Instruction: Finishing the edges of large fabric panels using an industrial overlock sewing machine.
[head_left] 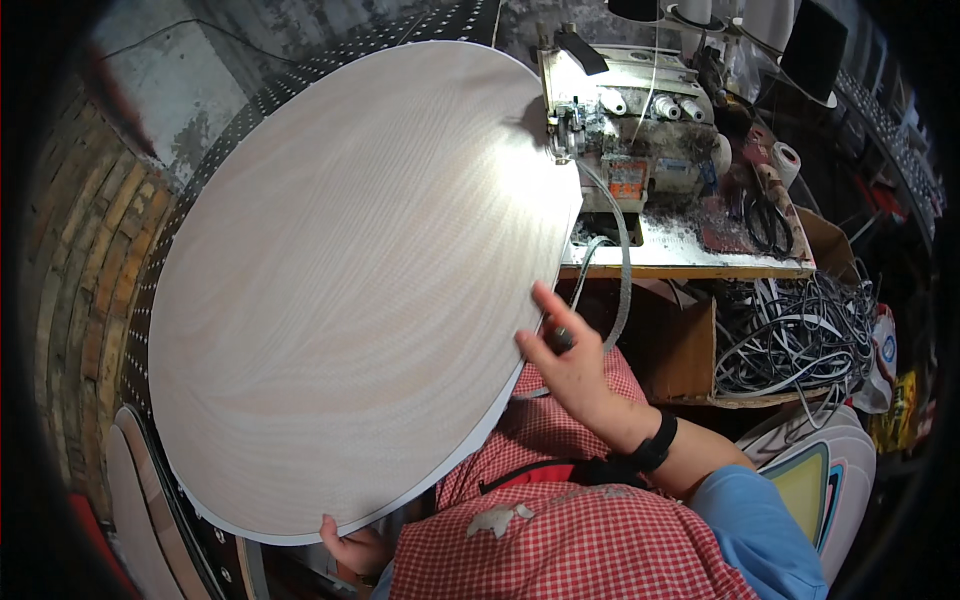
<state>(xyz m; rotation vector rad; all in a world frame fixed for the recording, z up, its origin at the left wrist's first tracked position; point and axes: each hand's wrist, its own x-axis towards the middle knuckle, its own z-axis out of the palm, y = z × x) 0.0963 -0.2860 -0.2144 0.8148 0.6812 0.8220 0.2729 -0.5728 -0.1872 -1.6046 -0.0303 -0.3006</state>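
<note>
A large oval mat (360,290), pale grey-beige with faint wavy lines and a white rim, spreads across the left and middle. Its right edge lies at the needle area of a sewing machine (630,130), brightly lit by the lamp. My left hand (355,547) grips the mat's near edge, thumb on top and the other fingers hidden beneath. By the right edge is my right hand (575,370), thumb and forefinger apart, fingertips at the rim. A small dark thing shows between its fingers, too small to name. A grey strip (622,270) loops down from the machine beside this hand.
A cardboard box (690,350) full of tangled black and white strips (790,335) stands below the machine table (700,268). Thread cones (815,55) stand at the far right. Black-handled scissors (768,225) lie on the table. More mats (845,470) lean at the lower right.
</note>
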